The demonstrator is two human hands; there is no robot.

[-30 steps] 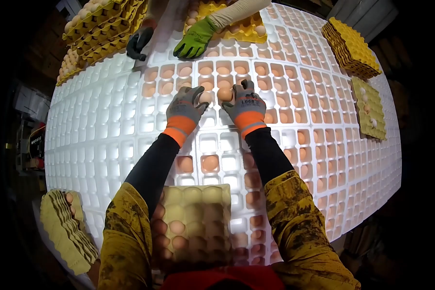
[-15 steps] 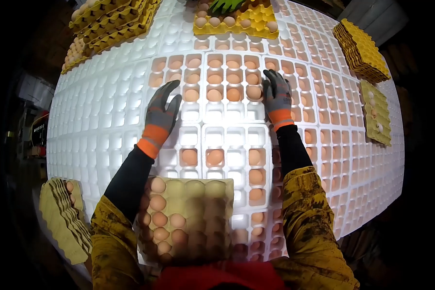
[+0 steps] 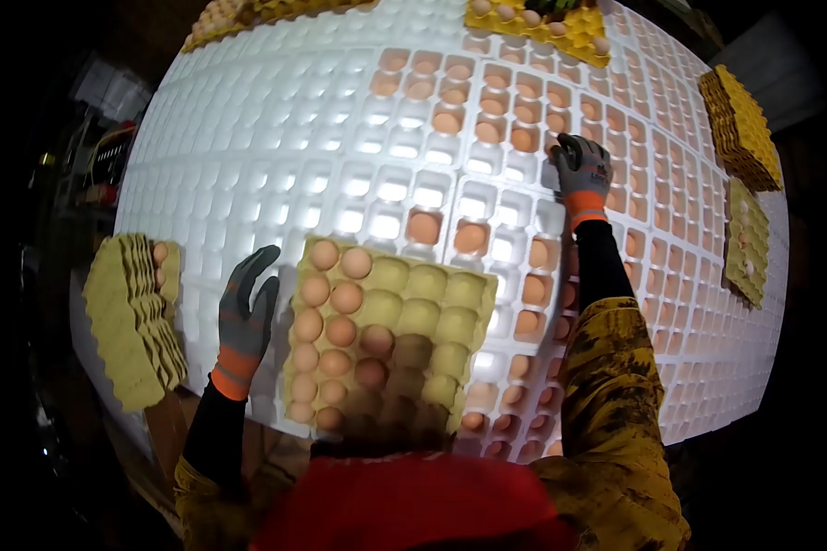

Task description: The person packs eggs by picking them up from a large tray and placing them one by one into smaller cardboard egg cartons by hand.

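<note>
My right hand (image 3: 584, 173), in a grey glove with an orange cuff, is curled at a white foam tray cell, its fingers closed on an egg (image 3: 551, 141) that shows only in part. My left hand (image 3: 249, 308), gloved alike, hovers empty with its fingers apart, just left of the pulp egg tray (image 3: 473, 294). Brown eggs (image 3: 346, 297) fill much of that tray's left side; its right cells hold none, and shadow covers its lower middle. White foam trays (image 3: 340, 174) with square cells cover the table, and several brown eggs (image 3: 471, 236) sit in cells beyond the pulp tray.
Stacked pulp trays (image 3: 133, 321) stand at the left edge. Yellow trays (image 3: 740, 129) are piled at the right, with another pulp tray (image 3: 746, 241) nearer. A yellow tray with eggs (image 3: 579, 41) lies at the far side, partly under a green glove (image 3: 553, 5).
My left hand has drawn back from the foam cells to beside the pulp tray. My right hand has closed at the egg. The camera view has shifted, so the trays appear displaced.
</note>
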